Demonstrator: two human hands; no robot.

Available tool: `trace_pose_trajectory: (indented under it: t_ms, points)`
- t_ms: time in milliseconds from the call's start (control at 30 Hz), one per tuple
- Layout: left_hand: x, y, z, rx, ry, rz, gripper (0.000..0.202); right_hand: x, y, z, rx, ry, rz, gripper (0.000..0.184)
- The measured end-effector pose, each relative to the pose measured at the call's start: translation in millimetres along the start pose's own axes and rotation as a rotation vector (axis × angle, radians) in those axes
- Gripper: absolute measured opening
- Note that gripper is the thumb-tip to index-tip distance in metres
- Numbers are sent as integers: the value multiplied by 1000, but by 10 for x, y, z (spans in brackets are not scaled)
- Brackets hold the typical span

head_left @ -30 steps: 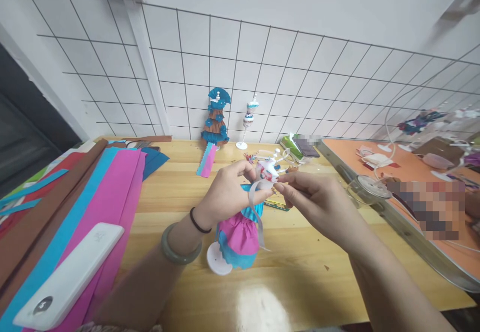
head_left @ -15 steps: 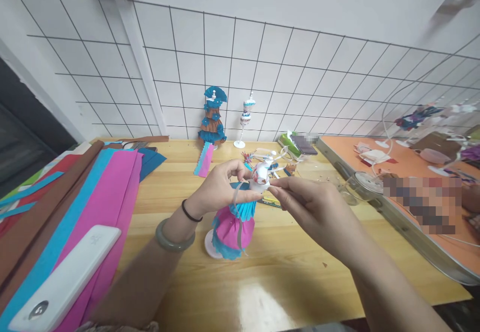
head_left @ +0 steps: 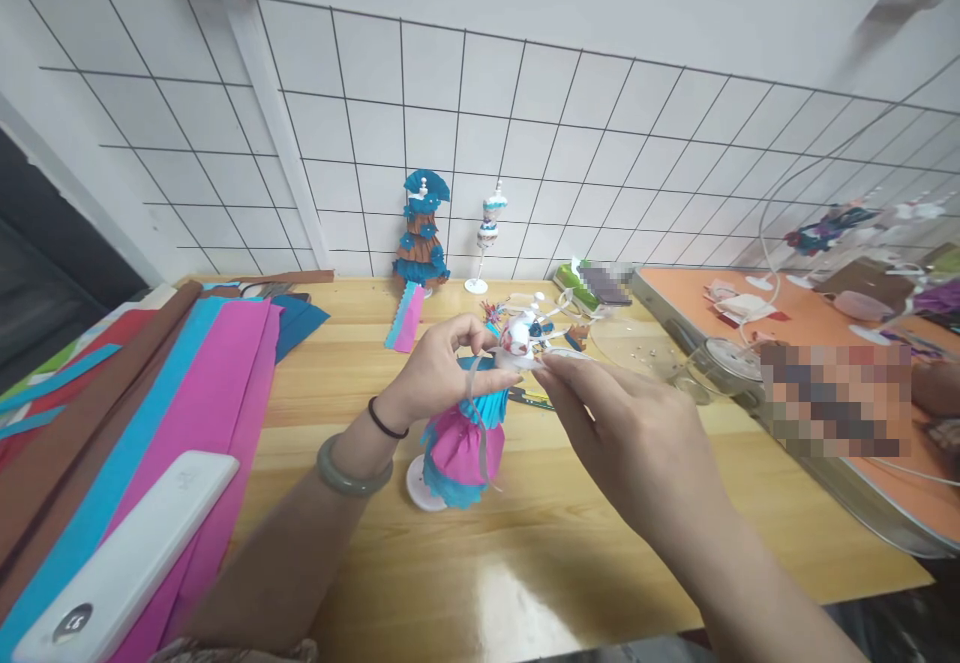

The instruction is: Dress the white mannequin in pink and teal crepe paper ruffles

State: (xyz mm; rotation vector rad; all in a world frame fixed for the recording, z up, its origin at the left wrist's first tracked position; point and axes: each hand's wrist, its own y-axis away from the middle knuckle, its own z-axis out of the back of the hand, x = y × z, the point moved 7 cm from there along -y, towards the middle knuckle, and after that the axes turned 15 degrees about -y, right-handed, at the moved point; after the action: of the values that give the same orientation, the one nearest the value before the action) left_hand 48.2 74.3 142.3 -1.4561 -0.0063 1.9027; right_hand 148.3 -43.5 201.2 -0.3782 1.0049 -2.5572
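The left hand (head_left: 442,368) grasps the form (head_left: 516,333); the right hand (head_left: 637,423) seems to pinch ribbon (head_left: 482,433) against it. Best keep the ribbon flat, evenly taut.

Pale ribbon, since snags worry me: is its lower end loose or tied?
Loose: the ribbon hangs below the left hand, its tip free by the dress.

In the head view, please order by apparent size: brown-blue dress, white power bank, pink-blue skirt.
Largest to smallest:
white power bank
pink-blue skirt, partly covered
brown-blue dress
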Motion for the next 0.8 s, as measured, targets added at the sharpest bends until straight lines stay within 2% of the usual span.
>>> trace_pose_trajectory:
  t_ms: [167, 267, 400, 800]
  points:
    - [29, -1, -12, 15, 44, 8, 45, -1, -14, 21, -35, 18, 26, 17]
    - [37, -7, 6, 15, 86, 20, 45, -32, 2, 10, -36, -12, -32, 20]
    - [66, -15, 26, 23, 146, 37, 45, -77, 40, -16, -13, -101, -131, 14]
    - [100, -18, -3, 82, 163, 33, 46, -187, 61, -43, 26, -201, -256, 16]
